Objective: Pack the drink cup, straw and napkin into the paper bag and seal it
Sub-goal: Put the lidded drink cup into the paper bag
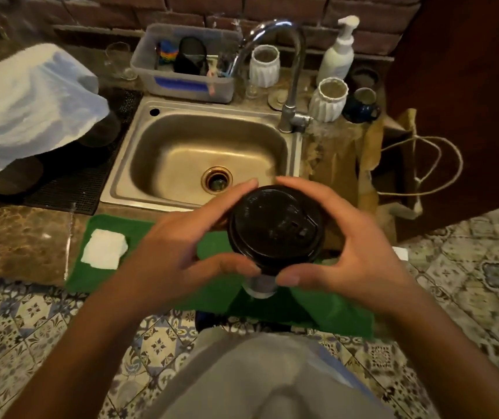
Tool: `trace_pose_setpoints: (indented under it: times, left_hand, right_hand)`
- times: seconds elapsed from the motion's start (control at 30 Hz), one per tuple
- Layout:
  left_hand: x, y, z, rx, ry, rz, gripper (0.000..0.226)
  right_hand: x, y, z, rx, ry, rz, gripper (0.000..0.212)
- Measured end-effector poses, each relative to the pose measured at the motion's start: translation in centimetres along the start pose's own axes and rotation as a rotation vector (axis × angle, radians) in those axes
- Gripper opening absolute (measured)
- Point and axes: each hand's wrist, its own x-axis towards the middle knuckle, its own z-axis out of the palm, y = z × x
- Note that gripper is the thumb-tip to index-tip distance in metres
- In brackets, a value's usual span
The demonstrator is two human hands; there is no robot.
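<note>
I hold the drink cup (pixel 275 228), seen from above with its black lid on, in front of me over the green cloth (pixel 317 303). My left hand (pixel 181 246) wraps its left side and my right hand (pixel 354 252) its right side, fingers and thumbs around the lid rim. A folded white napkin (pixel 104 249) lies on the left part of the green cloth. A thin clear straw (pixel 69 237) lies on the brown counter just left of the cloth. The brown paper bag (pixel 393 164) with twine handles stands open at the right end of the counter.
A steel sink (pixel 187 152) with a tall faucet (pixel 290 71) lies behind the cup. Behind it stand a plastic bin, two white ribbed jars, a soap pump bottle and a dark mug. A white cloth covers things at the left on a black mat.
</note>
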Motion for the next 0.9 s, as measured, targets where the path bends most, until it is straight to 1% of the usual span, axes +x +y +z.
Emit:
trace_pose_setpoints:
  times: [0.13, 0.2, 0.27, 0.33, 0.37, 0.4, 0.47, 0.53, 0.63, 0.7, 0.8, 0.83, 0.9]
  left_hand:
    - [2.4, 2.9, 2.9, -0.039, -0.014, 0.024, 0.090]
    - [4.2, 4.2, 3.8, -0.142, -0.030, 0.074, 0.090]
    - [6.4, 5.1, 5.0, -0.285, -0.002, 0.086, 0.090]
    - [9.5, 5.4, 6.9, -0.366, 0.071, 0.016, 0.085]
    - [11.2, 5.2, 8.2, -0.361, 0.113, -0.046, 0.081]
    - [13.0, 5.0, 9.5, -0.310, 0.153, -0.105, 0.078]
    - [16.7, 4.7, 11.8, -0.112, 0.189, -0.162, 0.081]
    - [19.8, 4.2, 13.5, 0.058, 0.149, -0.205, 0.090]
    - [22.9, 2.8, 15.3, 0.177, 0.064, -0.307, 0.099]
    - [23.5, 1.7, 15.6, 0.203, 0.009, -0.382, 0.092]
    - [22.7, 0.3, 14.7, 0.192, -0.054, -0.448, 0.062]
    - [22.2, 0.0, 14.3, 0.181, -0.052, -0.458, 0.055]
    - [21.3, -0.6, 13.5, 0.145, -0.027, -0.470, 0.052]
  right_hand:
    - [-2.8, 1.2, -3.7, 0.063, 0.048, 0.015, 0.097]
    - [-4.0, 1.7, -5.4, 0.079, 0.097, -0.005, 0.094]
    - [-4.9, 2.2, -7.0, 0.082, 0.147, -0.019, 0.092]
    - [-5.6, 2.7, -8.5, 0.085, 0.192, -0.024, 0.090]
    - [-5.9, 3.1, -9.0, 0.088, 0.205, -0.017, 0.089]
    - [-6.1, 3.4, -9.5, 0.089, 0.208, -0.003, 0.088]
    - [-6.6, 4.1, -10.1, 0.093, 0.208, 0.014, 0.087]
    - [-7.0, 4.7, -10.8, 0.101, 0.222, 0.026, 0.085]
    - [-7.6, 5.3, -12.1, 0.119, 0.285, 0.024, 0.082]
    - [-7.9, 5.5, -13.1, 0.129, 0.338, 0.015, 0.083]
    - [-7.9, 5.7, -14.5, 0.109, 0.423, 0.005, 0.072]
    - [-7.7, 5.8, -14.9, 0.102, 0.458, -0.004, 0.068]
    - [-7.0, 6.0, -15.7, 0.108, 0.530, -0.023, 0.064]
